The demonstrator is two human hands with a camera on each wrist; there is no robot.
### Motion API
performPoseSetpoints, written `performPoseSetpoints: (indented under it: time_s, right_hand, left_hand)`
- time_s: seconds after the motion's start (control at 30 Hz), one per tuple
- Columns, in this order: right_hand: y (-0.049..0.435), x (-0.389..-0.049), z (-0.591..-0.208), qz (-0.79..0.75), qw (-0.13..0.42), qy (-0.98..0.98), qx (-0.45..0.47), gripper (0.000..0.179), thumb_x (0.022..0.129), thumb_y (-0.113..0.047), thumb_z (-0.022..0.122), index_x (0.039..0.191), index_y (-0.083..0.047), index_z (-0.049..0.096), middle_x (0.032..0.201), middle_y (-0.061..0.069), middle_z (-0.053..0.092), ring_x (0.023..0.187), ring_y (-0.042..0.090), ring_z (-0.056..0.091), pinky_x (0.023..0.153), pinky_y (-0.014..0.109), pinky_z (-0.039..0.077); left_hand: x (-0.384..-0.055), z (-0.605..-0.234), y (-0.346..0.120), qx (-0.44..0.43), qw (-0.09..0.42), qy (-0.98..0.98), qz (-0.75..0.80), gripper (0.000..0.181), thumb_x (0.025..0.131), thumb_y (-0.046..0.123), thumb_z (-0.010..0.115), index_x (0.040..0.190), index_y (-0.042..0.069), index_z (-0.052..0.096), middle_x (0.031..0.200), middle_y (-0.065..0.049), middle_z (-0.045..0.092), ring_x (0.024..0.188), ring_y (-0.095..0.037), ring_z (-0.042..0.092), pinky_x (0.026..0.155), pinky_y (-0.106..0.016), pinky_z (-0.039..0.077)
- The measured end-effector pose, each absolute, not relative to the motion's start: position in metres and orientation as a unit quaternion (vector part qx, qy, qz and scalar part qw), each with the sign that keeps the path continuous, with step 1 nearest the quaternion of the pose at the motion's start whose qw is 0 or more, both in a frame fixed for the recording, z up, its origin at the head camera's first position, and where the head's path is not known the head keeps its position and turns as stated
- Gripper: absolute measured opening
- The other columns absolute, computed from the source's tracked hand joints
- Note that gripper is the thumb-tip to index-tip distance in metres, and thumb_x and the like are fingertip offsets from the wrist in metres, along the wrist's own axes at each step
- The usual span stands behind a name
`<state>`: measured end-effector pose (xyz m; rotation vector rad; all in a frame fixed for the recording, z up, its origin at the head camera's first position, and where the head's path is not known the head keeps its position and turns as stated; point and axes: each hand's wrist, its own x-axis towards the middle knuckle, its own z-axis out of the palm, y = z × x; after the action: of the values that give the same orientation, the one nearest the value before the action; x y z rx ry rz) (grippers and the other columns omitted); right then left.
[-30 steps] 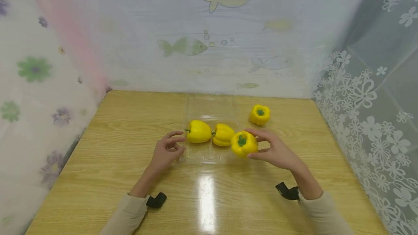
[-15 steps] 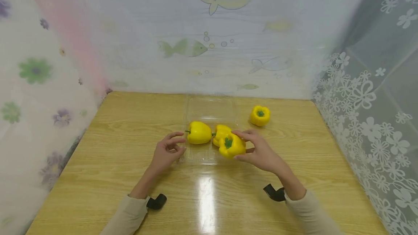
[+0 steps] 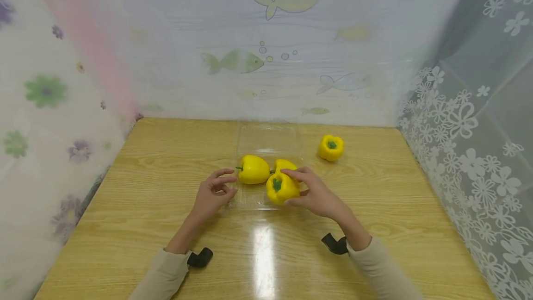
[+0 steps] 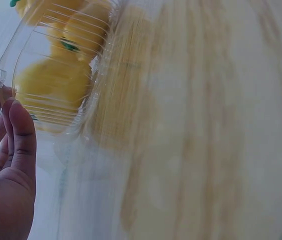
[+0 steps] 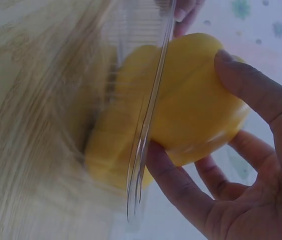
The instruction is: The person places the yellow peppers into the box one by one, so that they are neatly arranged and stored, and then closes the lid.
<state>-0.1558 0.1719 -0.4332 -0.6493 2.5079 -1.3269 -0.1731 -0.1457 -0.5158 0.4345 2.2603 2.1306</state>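
Note:
With thumb and fingers, my right hand (image 3: 313, 193) grips a yellow bell pepper (image 3: 281, 189), its green stem turned toward the head camera. In the right wrist view, this pepper (image 5: 196, 100) is partly behind the rim of the clear plastic clamshell container (image 3: 250, 200). Two more yellow peppers lie in the container: a left pepper (image 3: 255, 169) on its side and a right pepper (image 3: 285, 165), partly covered by the held one. At the container's left edge, my left hand (image 3: 211, 193) pinches the rim, as the left wrist view shows around the fingers (image 4: 23, 135).
Another yellow pepper (image 3: 331, 147) stands on the wooden table (image 3: 175, 152), right of the container. The container's clear lid (image 3: 268, 138) lies folded back toward the patterned curtain (image 3: 175, 91). Curtains also hang at both sides.
My right hand has carried the pepper leftward, from the container's right edge to over its front part, in front of the right pepper. My left hand has stayed in place.

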Motion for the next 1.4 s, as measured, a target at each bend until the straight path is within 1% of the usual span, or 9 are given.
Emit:
performPoseSetpoints:
  time_s: [0.13, 0.33, 0.57, 0.7, 0.8, 0.9, 1.13, 1.3, 1.4]
  right_hand:
    - [0.165, -0.157, -0.434, -0.444, 0.114, 0.861, -0.221, 0.074, 0.085, -0.010, 0.083, 0.151, -0.012, 0.050, 0.125, 0.013, 0.050, 0.118, 0.029, 0.049, 0.088, 0.037, 0.059]
    - [0.156, -0.160, -0.436, -0.436, 0.119, 0.865, -0.216, 0.073, 0.085, -0.012, 0.084, 0.151, -0.014, 0.051, 0.121, 0.012, 0.049, 0.115, 0.028, 0.049, 0.088, 0.040, 0.058]
    - [0.147, -0.162, -0.436, -0.422, 0.113, 0.878, -0.198, 0.074, 0.081, -0.015, 0.087, 0.148, -0.015, 0.055, 0.120, 0.013, 0.052, 0.110, 0.026, 0.051, 0.084, 0.033, 0.058]
    - [0.141, -0.163, -0.435, -0.399, 0.097, 0.891, -0.195, 0.074, 0.078, -0.020, 0.090, 0.145, -0.016, 0.059, 0.120, 0.013, 0.054, 0.108, 0.026, 0.052, 0.088, 0.039, 0.052]
    - [0.138, -0.165, -0.435, -0.386, 0.090, 0.897, -0.194, 0.074, 0.076, -0.021, 0.091, 0.143, -0.015, 0.060, 0.120, 0.012, 0.056, 0.109, 0.026, 0.052, 0.093, 0.044, 0.048]
    - [0.134, -0.167, -0.436, -0.385, 0.088, 0.899, -0.191, 0.074, 0.075, -0.020, 0.092, 0.142, -0.015, 0.062, 0.119, 0.011, 0.057, 0.109, 0.026, 0.053, 0.096, 0.045, 0.048]
    - [0.125, -0.171, -0.440, -0.375, 0.088, 0.903, -0.191, 0.074, 0.072, -0.021, 0.094, 0.139, -0.015, 0.064, 0.116, 0.009, 0.058, 0.106, 0.024, 0.054, 0.093, 0.043, 0.050]
    - [0.119, -0.172, -0.440, -0.359, 0.096, 0.907, -0.197, 0.074, 0.075, -0.023, 0.092, 0.142, -0.014, 0.062, 0.114, 0.008, 0.056, 0.099, 0.021, 0.052, 0.088, 0.038, 0.048]
    - [0.115, -0.172, -0.441, -0.360, 0.103, 0.905, -0.204, 0.074, 0.076, -0.023, 0.091, 0.143, -0.012, 0.060, 0.115, 0.009, 0.056, 0.098, 0.020, 0.050, 0.087, 0.037, 0.046]
  left_hand:
    - [-0.173, -0.516, -0.146, 0.139, 0.003, 0.720, 0.680, 0.027, 0.089, -0.006, 0.073, 0.115, -0.014, 0.069, 0.143, -0.023, 0.052, 0.074, -0.007, 0.062, 0.065, -0.016, 0.053]
    - [-0.173, -0.516, -0.145, 0.135, 0.005, 0.723, 0.677, 0.027, 0.089, -0.005, 0.073, 0.115, -0.013, 0.070, 0.143, -0.021, 0.052, 0.073, -0.007, 0.062, 0.065, -0.017, 0.053]
    - [-0.174, -0.516, -0.145, 0.133, 0.007, 0.723, 0.678, 0.027, 0.089, -0.004, 0.073, 0.115, -0.013, 0.070, 0.143, -0.021, 0.052, 0.073, -0.007, 0.062, 0.066, -0.017, 0.053]
    - [-0.174, -0.516, -0.145, 0.131, 0.008, 0.723, 0.678, 0.027, 0.089, -0.004, 0.074, 0.115, -0.012, 0.070, 0.143, -0.021, 0.052, 0.073, -0.007, 0.062, 0.066, -0.017, 0.053]
    - [-0.174, -0.517, -0.146, 0.128, 0.010, 0.725, 0.677, 0.027, 0.090, -0.004, 0.074, 0.115, -0.012, 0.070, 0.143, -0.020, 0.052, 0.074, -0.007, 0.062, 0.066, -0.017, 0.053]
    - [-0.174, -0.519, -0.146, 0.129, 0.010, 0.723, 0.678, 0.027, 0.090, -0.004, 0.073, 0.116, -0.012, 0.070, 0.144, -0.020, 0.051, 0.074, -0.007, 0.063, 0.066, -0.017, 0.053]
    - [-0.175, -0.518, -0.145, 0.133, 0.006, 0.721, 0.680, 0.027, 0.090, -0.004, 0.073, 0.116, -0.013, 0.070, 0.144, -0.021, 0.051, 0.074, -0.007, 0.062, 0.065, -0.016, 0.053]
    - [-0.175, -0.518, -0.145, 0.135, 0.004, 0.722, 0.679, 0.027, 0.090, -0.004, 0.073, 0.115, -0.012, 0.070, 0.143, -0.020, 0.052, 0.074, -0.007, 0.063, 0.065, -0.017, 0.053]
    - [-0.175, -0.519, -0.146, 0.138, 0.002, 0.721, 0.679, 0.026, 0.090, -0.004, 0.073, 0.115, -0.012, 0.071, 0.142, -0.021, 0.052, 0.074, -0.007, 0.063, 0.066, -0.018, 0.054]
